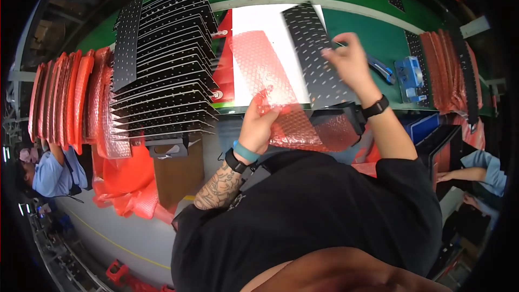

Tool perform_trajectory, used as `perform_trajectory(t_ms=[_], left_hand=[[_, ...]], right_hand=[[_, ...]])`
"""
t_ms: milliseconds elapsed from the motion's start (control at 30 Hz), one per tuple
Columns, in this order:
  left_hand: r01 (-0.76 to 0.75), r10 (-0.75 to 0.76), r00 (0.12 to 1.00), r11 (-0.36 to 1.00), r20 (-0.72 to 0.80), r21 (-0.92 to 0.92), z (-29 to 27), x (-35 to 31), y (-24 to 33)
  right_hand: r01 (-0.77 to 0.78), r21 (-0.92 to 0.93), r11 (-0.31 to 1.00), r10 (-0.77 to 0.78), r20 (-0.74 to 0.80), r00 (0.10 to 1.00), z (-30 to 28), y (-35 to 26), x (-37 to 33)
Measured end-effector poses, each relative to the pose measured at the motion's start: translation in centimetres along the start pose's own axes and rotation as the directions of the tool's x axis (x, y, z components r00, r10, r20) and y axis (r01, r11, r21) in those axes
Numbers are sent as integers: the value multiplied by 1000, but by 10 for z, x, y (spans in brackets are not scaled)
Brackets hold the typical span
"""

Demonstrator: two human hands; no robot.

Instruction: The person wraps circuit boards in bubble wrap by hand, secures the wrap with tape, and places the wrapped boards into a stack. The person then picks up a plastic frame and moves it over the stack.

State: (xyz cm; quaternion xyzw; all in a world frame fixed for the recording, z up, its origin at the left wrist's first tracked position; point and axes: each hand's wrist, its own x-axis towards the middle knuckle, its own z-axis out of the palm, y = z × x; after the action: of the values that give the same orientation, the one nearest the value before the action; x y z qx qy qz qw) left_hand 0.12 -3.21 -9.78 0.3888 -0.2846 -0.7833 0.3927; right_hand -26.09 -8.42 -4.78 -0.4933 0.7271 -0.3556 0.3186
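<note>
My left hand (256, 125) pinches a translucent red bubble-wrap bag (254, 57) near its middle. The bag slopes over the table's front edge, its upper part above a bright white surface (281, 30). Just right of it, my right hand (351, 64) grips the right edge of a black perforated panel (313, 48) between thumb and fingers. The panel stands tilted and slightly blurred beside the bag; whether its lower end touches the bag I cannot tell.
Black perforated panels (173, 70) are stacked to the left, beside a row of red bubble-wrapped packs (70, 100). At right lie a blue-handled tool (381, 70), a blue tape dispenser (410, 78) and more red packs (443, 70). Other people's arms (467, 174) show at both sides.
</note>
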Motion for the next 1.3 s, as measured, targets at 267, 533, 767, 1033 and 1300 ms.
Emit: perform_trajectory(t_ms=[267,533,767,1033,1300], left_hand=[[192,-182,977,978,111,-87,28,43,-8],[193,-182,978,975,104,-107,47,43,-6],[271,-246,951,955,185,-122,41,39,-5],[437,-249,861,809,444,-394,25,0,7],[154,-113,939,983,325,-101,6,5,-36]], right_hand=[[-88,533,842,28,119,993,-41,-17,-34],[-185,533,826,59,245,968,8,-14,-39],[-209,440,873,113,234,966,17,-3,-35],[-172,344,923,125,156,980,38,8,-28],[312,-542,780,-224,224,948,39,-3,-15]])
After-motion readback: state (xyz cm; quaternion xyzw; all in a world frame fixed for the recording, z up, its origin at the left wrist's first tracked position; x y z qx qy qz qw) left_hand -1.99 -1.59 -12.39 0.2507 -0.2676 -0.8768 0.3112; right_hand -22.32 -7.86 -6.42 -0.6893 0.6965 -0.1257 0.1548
